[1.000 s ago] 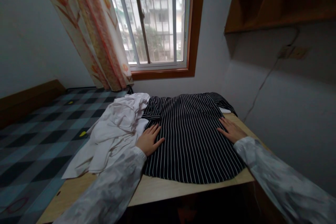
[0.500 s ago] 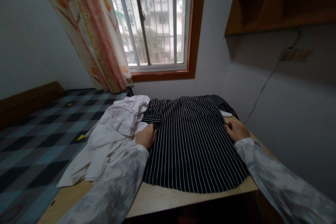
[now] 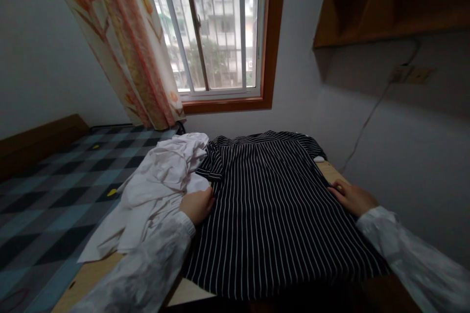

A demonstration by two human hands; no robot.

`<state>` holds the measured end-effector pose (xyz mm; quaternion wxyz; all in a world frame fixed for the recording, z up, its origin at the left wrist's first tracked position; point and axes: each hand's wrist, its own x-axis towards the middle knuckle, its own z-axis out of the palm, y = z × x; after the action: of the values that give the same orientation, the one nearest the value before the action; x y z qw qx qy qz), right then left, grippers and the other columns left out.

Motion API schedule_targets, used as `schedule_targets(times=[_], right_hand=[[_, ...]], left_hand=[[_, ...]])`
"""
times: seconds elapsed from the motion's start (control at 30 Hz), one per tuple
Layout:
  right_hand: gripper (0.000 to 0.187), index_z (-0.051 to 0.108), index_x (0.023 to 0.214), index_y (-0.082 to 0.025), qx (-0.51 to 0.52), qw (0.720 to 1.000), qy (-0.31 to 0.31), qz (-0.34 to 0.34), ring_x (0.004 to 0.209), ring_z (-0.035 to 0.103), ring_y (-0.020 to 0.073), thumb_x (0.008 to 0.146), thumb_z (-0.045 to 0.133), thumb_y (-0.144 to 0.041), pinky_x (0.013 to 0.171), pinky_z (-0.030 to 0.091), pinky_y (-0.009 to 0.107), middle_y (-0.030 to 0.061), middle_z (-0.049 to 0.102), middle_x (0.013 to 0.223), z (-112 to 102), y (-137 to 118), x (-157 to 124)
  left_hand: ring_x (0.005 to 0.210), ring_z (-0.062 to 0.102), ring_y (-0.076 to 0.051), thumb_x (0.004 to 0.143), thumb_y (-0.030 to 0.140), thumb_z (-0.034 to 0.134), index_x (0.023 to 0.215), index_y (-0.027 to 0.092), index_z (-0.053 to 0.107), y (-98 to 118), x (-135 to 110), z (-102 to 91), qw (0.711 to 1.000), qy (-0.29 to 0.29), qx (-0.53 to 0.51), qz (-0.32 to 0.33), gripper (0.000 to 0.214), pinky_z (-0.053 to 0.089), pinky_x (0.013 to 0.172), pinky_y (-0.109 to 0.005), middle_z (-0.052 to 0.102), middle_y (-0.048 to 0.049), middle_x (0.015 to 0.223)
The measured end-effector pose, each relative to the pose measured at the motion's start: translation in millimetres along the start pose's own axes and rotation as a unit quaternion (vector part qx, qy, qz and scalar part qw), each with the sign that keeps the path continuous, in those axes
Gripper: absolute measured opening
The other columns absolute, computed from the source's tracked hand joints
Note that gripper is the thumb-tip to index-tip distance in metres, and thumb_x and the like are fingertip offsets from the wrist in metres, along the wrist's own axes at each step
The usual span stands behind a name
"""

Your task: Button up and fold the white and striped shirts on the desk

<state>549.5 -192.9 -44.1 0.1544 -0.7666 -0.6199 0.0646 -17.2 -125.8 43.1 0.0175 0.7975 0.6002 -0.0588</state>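
A black shirt with white stripes (image 3: 271, 205) lies spread over the wooden table (image 3: 194, 292), its collar end toward the window and its hem reaching over the front edge. At its left side edge, my left hand (image 3: 197, 204) is closed on the cloth, just below the short sleeve. On the opposite side my right hand (image 3: 353, 196) pinches the right edge of the shirt between thumb and fingers. A crumpled white garment (image 3: 157, 186) lies against the shirt's left side, close to my left hand.
Left of the table is a bed with a checked cover (image 3: 55, 195). A patterned curtain (image 3: 125, 44) hangs beside the window (image 3: 220, 34). Walls stand behind and to the right, with a wooden shelf (image 3: 352, 19) and a cord (image 3: 365, 124) below it. A small white object (image 3: 319, 159) lies near the right sleeve.
Both hands have drawn the striped shirt toward me and spread it wider. Its hem now passes the table's front edge. My right hand has moved right and slightly down, my left hand slightly left and down.
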Motion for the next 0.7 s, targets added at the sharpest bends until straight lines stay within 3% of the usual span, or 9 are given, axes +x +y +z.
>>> schedule_targets(times=[0.07, 0.17, 0.27, 0.33, 0.43, 0.53, 0.6, 0.7], right_hand=[[0.036, 0.067, 0.091, -0.028, -0.002, 1.000, -0.023, 0.002, 0.077, 0.074, 0.0288, 0.097, 0.057, -0.062, 0.069, 0.047, 0.037, 0.0072, 0.079, 0.085, -6, 2, 9], [0.040, 0.070, 0.100, -0.025, -0.028, 0.999, -0.020, -0.017, 0.084, 0.075, 0.0312, 0.093, 0.063, -0.063, 0.077, 0.053, 0.040, 0.0108, 0.079, 0.091, -13, -7, 33], [0.050, 0.072, 0.120, -0.018, -0.055, 0.990, 0.068, -0.110, 0.114, 0.072, 0.0381, 0.094, 0.061, -0.059, 0.102, 0.054, 0.050, 0.0203, 0.077, 0.121, -11, -40, 58], [0.056, 0.069, 0.135, -0.016, -0.040, 0.980, 0.092, -0.172, 0.133, 0.064, 0.0384, 0.098, 0.058, -0.057, 0.117, 0.048, 0.053, 0.0216, 0.069, 0.142, -2, -73, 71], [0.067, 0.059, 0.152, -0.014, -0.031, 0.971, 0.057, -0.232, 0.156, 0.045, 0.0364, 0.101, 0.056, -0.058, 0.130, 0.034, 0.053, 0.0196, 0.049, 0.168, 19, -126, 87], [0.076, 0.053, 0.161, -0.015, -0.035, 0.967, -0.006, -0.253, 0.164, 0.032, 0.0363, 0.102, 0.056, -0.063, 0.134, 0.025, 0.057, 0.0169, 0.037, 0.176, 40, -169, 104], [0.078, 0.050, 0.163, -0.016, -0.031, 0.963, -0.031, -0.264, 0.166, 0.029, 0.0358, 0.103, 0.055, -0.065, 0.135, 0.023, 0.057, 0.0165, 0.033, 0.178, 51, -190, 117], [0.076, 0.048, 0.165, -0.017, -0.017, 0.962, -0.031, -0.271, 0.166, 0.029, 0.0345, 0.105, 0.052, -0.063, 0.135, 0.023, 0.057, 0.0159, 0.033, 0.178, 67, -207, 132]], left_hand=[[0.097, 0.076, -0.041, 0.101, 0.039, 0.054, 0.112, 0.018, 0.074, 4, 3, -11.0, 1.000, 0.003, 0.017, 0.004, 0.032, 0.053, 0.080, -0.046, 0.079, -0.0228, 0.106], [0.100, 0.075, -0.037, 0.101, 0.042, 0.057, 0.108, 0.019, 0.073, 18, 16, -25.5, 0.996, 0.074, 0.022, 0.046, 0.029, 0.053, 0.088, -0.045, 0.078, -0.0186, 0.108], [0.120, 0.069, -0.035, 0.101, 0.045, 0.061, 0.119, 0.019, 0.071, 37, 40, -25.0, 0.973, 0.160, 0.015, 0.163, 0.033, 0.050, 0.105, -0.048, 0.075, -0.0166, 0.127], [0.136, 0.062, -0.034, 0.101, 0.051, 0.062, 0.134, 0.019, 0.068, 46, 59, -12.0, 0.957, 0.183, -0.003, 0.226, 0.047, 0.042, 0.119, -0.049, 0.068, -0.0159, 0.145], [0.152, 0.050, -0.033, 0.105, 0.056, 0.057, 0.153, 0.018, 0.058, 51, 82, 20.4, 0.960, 0.158, -0.034, 0.228, 0.062, 0.030, 0.130, -0.052, 0.055, -0.0155, 0.164], [0.161, 0.039, -0.032, 0.108, 0.060, 0.048, 0.163, 0.020, 0.049, 45, 90, 47.5, 0.963, 0.141, -0.057, 0.224, 0.068, 0.026, 0.133, -0.054, 0.044, -0.0139, 0.173], [0.163, 0.037, -0.032, 0.108, 0.061, 0.048, 0.165, 0.021, 0.048, 38, 88, 52.4, 0.959, 0.136, -0.072, 0.236, 0.069, 0.026, 0.133, -0.054, 0.040, -0.0128, 0.175], [0.154, 0.050, -0.031, 0.105, 0.059, 0.056, 0.156, 0.021, 0.057, 25, 82, 38.0, 0.957, 0.120, -0.102, 0.245, 0.063, 0.035, 0.130, -0.050, 0.052, -0.0122, 0.168]])
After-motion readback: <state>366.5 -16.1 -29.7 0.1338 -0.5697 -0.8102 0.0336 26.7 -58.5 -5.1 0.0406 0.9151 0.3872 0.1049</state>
